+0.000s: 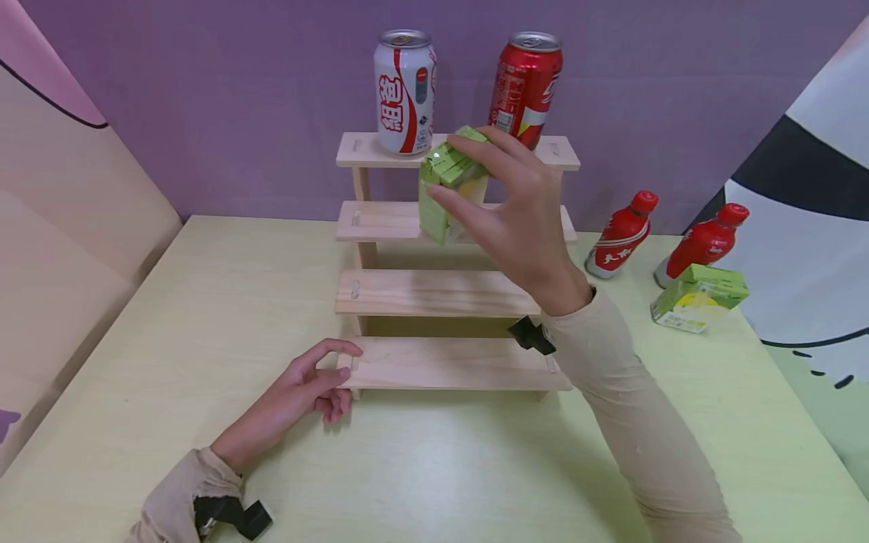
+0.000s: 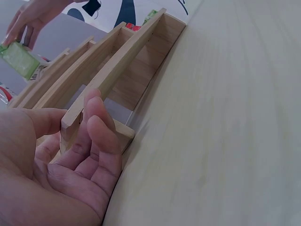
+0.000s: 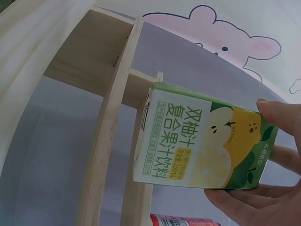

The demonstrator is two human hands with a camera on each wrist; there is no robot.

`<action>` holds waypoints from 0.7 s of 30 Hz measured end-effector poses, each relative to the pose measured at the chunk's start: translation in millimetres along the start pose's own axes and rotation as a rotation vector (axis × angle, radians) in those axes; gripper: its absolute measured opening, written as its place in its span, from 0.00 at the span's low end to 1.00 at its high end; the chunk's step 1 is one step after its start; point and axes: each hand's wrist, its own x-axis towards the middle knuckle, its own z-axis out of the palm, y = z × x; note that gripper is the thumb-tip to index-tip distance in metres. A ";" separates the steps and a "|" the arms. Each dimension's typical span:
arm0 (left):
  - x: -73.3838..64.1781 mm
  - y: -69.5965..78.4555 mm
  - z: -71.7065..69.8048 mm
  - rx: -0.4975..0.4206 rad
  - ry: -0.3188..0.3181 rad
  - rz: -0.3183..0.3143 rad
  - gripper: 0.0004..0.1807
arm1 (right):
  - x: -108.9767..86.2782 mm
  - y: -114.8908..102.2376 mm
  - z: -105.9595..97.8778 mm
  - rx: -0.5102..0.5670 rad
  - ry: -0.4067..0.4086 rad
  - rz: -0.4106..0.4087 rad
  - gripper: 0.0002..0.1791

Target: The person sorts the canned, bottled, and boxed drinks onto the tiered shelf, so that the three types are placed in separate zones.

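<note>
Two cans already stand on the top step of the wooden rack (image 1: 407,292): a white can (image 1: 404,90) toward its left end and a red can (image 1: 526,87) toward its right. A green juice carton (image 1: 444,185) is in the air just over the second step, not yet set down. A second green carton (image 1: 699,297) and two red bottles (image 1: 621,234) wait near the table's (image 1: 204,302) right edge. The right hand (image 1: 523,219) pinches the carton between thumb and fingers. The left hand (image 1: 305,385), fingers loosely bent, holds the bottom step's left end.
</note>
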 end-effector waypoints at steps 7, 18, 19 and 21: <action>0.2 1.1 0.4 0.001 0.002 -0.005 0.18 | 8.9 -2.2 13.0 0.015 -0.049 0.069 0.25; 0.5 0.2 -0.7 0.005 -0.009 0.007 0.18 | 16.4 0.3 27.6 -0.039 -0.071 0.123 0.26; 0.7 0.0 -0.6 0.004 -0.008 0.007 0.18 | 16.9 0.6 29.3 -0.034 -0.072 0.130 0.26; 0.8 -0.3 -0.4 0.001 -0.009 0.007 0.18 | 17.8 1.2 32.5 -0.027 -0.074 0.144 0.26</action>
